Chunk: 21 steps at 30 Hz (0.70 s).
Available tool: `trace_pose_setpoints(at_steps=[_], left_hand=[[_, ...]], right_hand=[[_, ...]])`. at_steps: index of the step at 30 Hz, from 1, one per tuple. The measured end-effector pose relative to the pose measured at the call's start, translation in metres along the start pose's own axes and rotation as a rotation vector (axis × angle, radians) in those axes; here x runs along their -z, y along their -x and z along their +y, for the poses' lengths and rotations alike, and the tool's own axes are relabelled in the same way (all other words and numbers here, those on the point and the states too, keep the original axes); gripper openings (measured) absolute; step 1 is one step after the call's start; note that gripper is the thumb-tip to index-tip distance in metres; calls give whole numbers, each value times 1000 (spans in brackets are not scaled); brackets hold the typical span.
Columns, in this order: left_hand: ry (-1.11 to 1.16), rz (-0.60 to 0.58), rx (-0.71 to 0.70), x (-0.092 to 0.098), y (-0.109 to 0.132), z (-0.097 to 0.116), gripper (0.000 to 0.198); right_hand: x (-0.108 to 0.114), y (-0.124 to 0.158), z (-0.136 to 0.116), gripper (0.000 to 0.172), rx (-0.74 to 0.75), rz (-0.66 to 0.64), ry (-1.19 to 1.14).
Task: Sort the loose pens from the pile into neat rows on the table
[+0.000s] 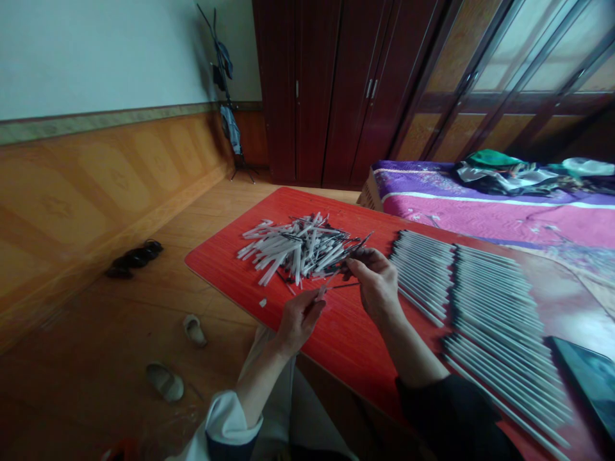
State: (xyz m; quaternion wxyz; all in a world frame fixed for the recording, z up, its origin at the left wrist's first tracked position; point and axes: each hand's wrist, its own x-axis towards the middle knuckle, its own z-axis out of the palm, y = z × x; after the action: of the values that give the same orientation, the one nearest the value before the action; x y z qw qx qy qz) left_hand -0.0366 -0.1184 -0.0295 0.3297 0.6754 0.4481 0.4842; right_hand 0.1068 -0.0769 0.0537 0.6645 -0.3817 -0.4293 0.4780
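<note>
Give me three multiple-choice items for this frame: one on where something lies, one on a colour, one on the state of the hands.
1. Where is the loose pile of white tubes?
A. on the floor
B. on the table, left of the neat rows
C. on the bed

2. What colour is the table?
A. red
B. green
C. white

3. What are the hands doing?
A. resting flat
B. both empty
C. left hand and right hand each pinch thin pieces

Answers: 1 B, the pile lies at the table's far left; 2 A, the bare top is red; 3 C, fingers are closed on thin pieces.

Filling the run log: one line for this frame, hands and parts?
left hand: holds white tube | right hand: holds thin refills | loose pile ahead | finished rows right | red table
</note>
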Motion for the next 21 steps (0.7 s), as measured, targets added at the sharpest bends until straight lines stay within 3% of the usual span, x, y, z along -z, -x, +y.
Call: trace_pose_setpoints(at_steps=[6, 8, 11, 14, 21], left_hand=[[51, 41, 67, 2, 0, 1, 31], [57, 63, 101, 3, 1, 2, 31], [51, 103, 93, 4, 2, 2, 31], [39, 118, 68, 4, 1, 2, 30], [-44, 105, -10, 3, 2, -2, 28]], right_hand=[[8, -2, -1, 12, 8, -62, 167], [13, -2, -6, 10, 111, -191, 433], [21, -2, -15, 13, 418, -395, 943], [26, -4, -24, 16, 642, -503, 1297], [23, -10, -42, 20, 764, -640, 1551]])
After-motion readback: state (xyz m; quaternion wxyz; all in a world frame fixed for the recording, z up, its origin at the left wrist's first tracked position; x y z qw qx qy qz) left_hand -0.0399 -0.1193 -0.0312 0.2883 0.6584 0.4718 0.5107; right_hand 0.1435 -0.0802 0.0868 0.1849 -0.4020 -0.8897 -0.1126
